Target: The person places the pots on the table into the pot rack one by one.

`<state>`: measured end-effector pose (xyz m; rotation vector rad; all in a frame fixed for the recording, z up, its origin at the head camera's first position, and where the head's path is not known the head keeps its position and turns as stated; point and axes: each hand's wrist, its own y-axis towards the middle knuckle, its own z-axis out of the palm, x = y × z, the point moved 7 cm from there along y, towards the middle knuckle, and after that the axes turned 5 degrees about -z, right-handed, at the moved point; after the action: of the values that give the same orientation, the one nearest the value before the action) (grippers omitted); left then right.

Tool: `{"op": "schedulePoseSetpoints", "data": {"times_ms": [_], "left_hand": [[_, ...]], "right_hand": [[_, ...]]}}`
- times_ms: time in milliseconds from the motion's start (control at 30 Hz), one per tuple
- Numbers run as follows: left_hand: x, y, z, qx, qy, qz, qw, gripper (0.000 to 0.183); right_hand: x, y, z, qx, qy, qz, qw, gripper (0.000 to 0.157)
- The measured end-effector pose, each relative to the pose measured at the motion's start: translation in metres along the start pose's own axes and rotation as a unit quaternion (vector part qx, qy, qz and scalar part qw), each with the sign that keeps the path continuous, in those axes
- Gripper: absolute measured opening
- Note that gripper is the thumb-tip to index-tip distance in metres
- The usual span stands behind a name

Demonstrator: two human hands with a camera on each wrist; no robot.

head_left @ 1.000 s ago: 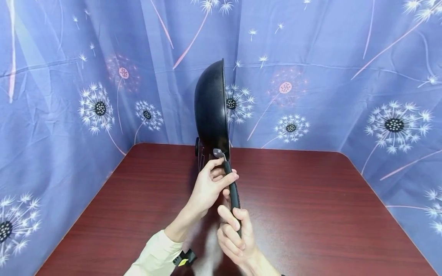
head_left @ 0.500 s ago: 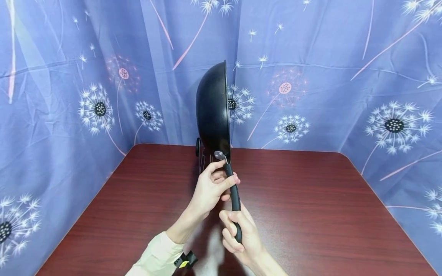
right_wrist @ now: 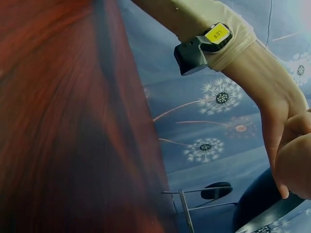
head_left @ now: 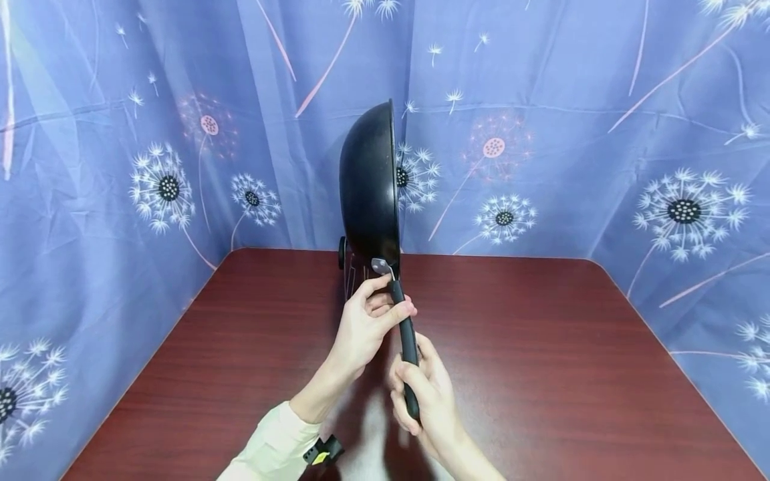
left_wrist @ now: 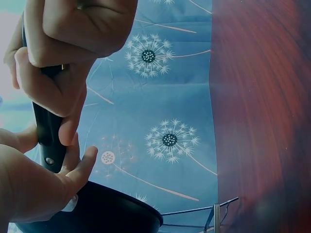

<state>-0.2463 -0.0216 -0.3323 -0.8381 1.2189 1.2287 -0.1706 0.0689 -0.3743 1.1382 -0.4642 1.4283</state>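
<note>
A black wok (head_left: 368, 187) stands on its side in the head view, its rim upright and facing right. Its black handle (head_left: 409, 341) points toward me, joined by a riveted metal bracket (head_left: 381, 266). My left hand (head_left: 359, 331) pinches the handle close to the bracket, thumb across the top. My right hand (head_left: 432, 394) holds the handle near its end, fingers curled round it. In the left wrist view the right hand (left_wrist: 80, 34) is above and the left hand (left_wrist: 29, 184) lower, both on the handle. Beyond the left hand is a thin wire rack (right_wrist: 183, 208), partly hidden by the wok.
A black disc (right_wrist: 216, 191) sits at the wire rack, left of the wok. The dark red wooden table (head_left: 541, 361) spreads around the hands. Blue curtains (head_left: 571, 153) with dandelion prints close in the back and both sides. A black wrist device (head_left: 323, 451) is on the left arm.
My right hand has shifted its grip at the handle's end, its fingers turning from the front to round the handle. The left hand and wok have stayed almost in place.
</note>
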Motion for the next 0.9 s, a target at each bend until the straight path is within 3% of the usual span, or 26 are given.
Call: {"op": "schedulePoseSetpoints", "data": {"times_ms": [167,333,567,900], "left_hand": [[-0.001,0.001,0.000,-0.010,0.015,0.001,0.9998,0.062],[0.001,0.000,0.002,-0.013,0.027,0.001,0.9995,0.063],[0.010,0.000,0.006,-0.011,0.044,-0.004,0.9990,0.062],[0.022,-0.002,0.012,0.000,0.074,-0.007,0.9972,0.060]], "right_hand": [[0.005,0.003,-0.007,-0.025,-0.073,-0.010,0.997,0.032],[0.006,0.001,-0.012,-0.038,-0.113,0.001,0.993,0.033],[0.003,-0.005,-0.018,-0.037,-0.116,0.017,0.992,0.032],[-0.003,-0.014,-0.028,-0.047,-0.123,0.055,0.990,0.044]]}}
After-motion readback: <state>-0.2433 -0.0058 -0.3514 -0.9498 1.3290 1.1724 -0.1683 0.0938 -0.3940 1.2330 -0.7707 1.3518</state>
